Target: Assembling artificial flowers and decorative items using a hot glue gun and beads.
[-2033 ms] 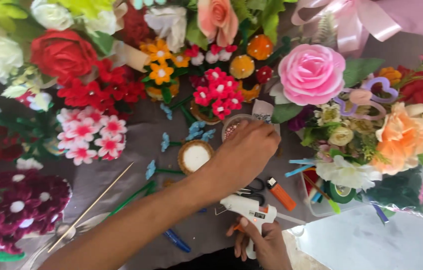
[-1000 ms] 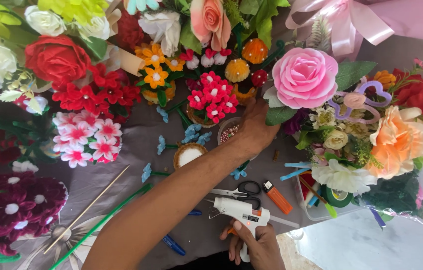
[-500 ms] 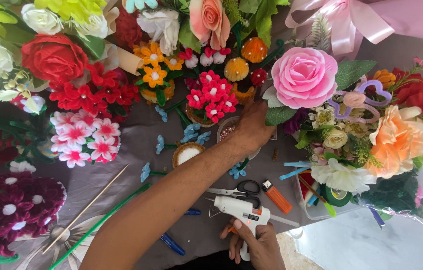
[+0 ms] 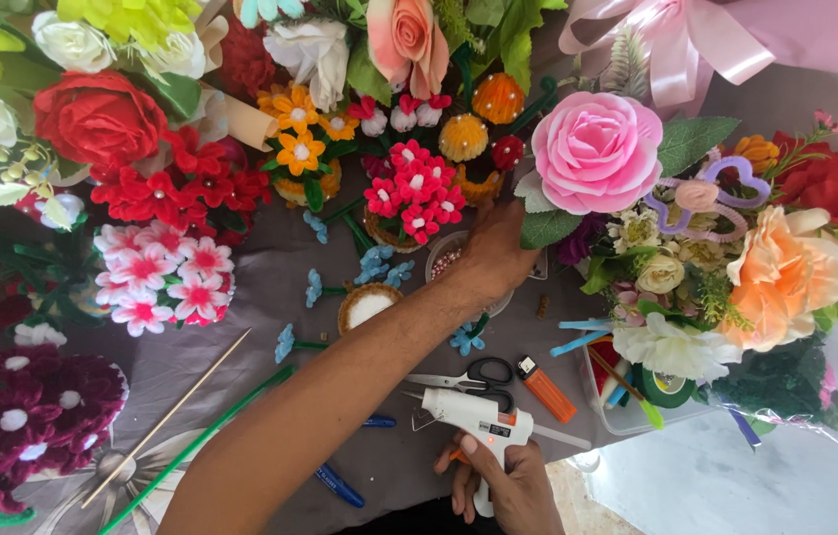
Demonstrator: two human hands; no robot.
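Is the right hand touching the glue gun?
Touching. The head view shows the right hand wrapped around the glue gun handle, thumb pressed on its body.

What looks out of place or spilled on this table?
Nothing looks spilled or damaged. Small blue pipe-cleaner flowers lie scattered loose on the grey cloth, away from the bouquets. The white glue gun and black-handled scissors lie flat.

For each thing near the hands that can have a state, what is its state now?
Left hand: reaching over the bead bowl, fingers hidden.
Right hand: gripping the glue gun.
Glue gun: held, nozzle pointing left.
Scissors: closed, lying flat.
Orange lighter: lying flat.
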